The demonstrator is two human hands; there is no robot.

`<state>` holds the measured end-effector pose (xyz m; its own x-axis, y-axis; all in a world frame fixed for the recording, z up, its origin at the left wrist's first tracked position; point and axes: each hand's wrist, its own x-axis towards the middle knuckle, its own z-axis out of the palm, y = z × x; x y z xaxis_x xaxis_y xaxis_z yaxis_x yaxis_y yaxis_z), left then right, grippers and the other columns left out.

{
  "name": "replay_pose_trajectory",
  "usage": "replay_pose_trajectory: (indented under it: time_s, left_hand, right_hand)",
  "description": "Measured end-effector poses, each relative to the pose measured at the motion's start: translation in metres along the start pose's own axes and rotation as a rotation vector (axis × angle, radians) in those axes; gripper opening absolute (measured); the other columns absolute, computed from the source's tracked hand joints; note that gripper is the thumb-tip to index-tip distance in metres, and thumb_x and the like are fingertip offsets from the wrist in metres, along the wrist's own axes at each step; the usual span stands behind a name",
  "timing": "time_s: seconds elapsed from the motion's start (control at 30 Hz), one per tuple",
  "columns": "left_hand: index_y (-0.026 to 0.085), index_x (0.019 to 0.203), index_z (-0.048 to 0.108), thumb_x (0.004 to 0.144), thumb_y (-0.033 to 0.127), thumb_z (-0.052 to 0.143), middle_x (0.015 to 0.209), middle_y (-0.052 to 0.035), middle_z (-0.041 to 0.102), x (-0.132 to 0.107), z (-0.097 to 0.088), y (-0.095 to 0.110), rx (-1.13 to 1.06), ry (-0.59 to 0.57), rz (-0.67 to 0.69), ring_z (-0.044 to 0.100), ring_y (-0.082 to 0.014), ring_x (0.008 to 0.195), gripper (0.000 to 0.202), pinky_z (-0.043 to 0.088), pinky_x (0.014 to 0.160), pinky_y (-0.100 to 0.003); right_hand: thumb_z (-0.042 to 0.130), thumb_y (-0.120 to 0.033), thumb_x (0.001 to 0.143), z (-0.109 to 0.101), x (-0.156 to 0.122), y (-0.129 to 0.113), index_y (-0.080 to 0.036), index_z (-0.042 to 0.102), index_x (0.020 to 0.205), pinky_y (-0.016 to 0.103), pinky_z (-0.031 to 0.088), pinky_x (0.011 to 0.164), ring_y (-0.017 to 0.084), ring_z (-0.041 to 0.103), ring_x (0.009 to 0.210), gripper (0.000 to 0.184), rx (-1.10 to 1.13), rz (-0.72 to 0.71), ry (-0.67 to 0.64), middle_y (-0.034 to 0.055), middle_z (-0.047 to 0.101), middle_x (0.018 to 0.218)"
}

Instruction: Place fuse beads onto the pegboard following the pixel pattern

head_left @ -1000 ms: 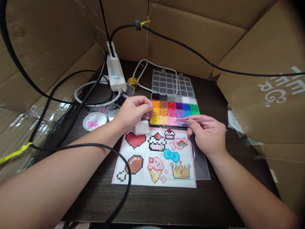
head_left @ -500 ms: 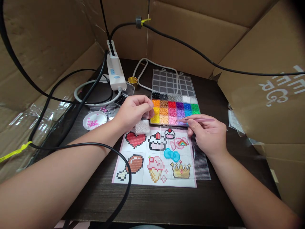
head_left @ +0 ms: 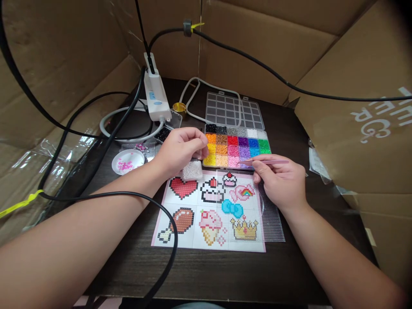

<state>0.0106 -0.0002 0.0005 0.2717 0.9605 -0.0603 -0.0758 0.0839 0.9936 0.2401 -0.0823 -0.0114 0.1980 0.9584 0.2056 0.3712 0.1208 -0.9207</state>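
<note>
My right hand (head_left: 285,178) pinches pink tweezers (head_left: 273,162), with their tip over the light-pink compartment of the bead box (head_left: 213,166). The box is divided into many colours, and its clear gridded lid (head_left: 222,109) lies folded back. Curled fingers of my left hand (head_left: 182,146) are at the box's left edge; whatever they may hold is hidden. Just below that hand is a small clear box of white beads (head_left: 192,171). A clear pegboard (head_left: 273,223) overlaps the printed pattern sheet (head_left: 189,202). On the pegboard lies a blue bow of beads (head_left: 232,209).
To the left, a white dish (head_left: 116,163) holds pink beads beside another pegboard (head_left: 149,151). A white power strip (head_left: 157,96) stands behind. Black cables (head_left: 175,240) hang across my left forearm, and cardboard walls (head_left: 257,38) enclose the dark table (head_left: 135,266).
</note>
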Motion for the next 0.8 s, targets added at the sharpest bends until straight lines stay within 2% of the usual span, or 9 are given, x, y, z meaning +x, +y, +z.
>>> replay_pose_trajectory:
  time_s: [0.63, 0.8]
  left_hand:
    - [0.017, 0.064, 0.064, 0.072, 0.017, 0.066, 0.058, -0.0019, 0.065, 0.0003, -0.0003, -0.0013, 0.006, 0.004, 0.004, 0.062, -0.0103, 0.055, 0.008, 0.051, 0.054, -0.021]
    - [0.018, 0.063, 0.064, 0.071, 0.016, 0.066, 0.059, -0.0021, 0.066, 0.0, 0.0004, -0.0009, 0.005, 0.007, 0.0, 0.062, -0.0102, 0.055, 0.009, 0.051, 0.055, -0.021]
  right_hand:
    - [0.068, -0.019, 0.089, -0.0015, -0.0031, -0.0045, -0.014, 0.078, 0.084, 0.019, 0.048, 0.048, 0.008, 0.057, 0.047, 0.012, -0.008, -0.012, 0.02, 0.0011, 0.066, 0.059]
    - [0.068, -0.02, 0.09, -0.0068, -0.0055, -0.0063, -0.014, 0.078, 0.086, 0.02, 0.049, 0.05, 0.009, 0.058, 0.048, 0.013, -0.013, -0.014, -0.017, 0.0001, 0.063, 0.055]
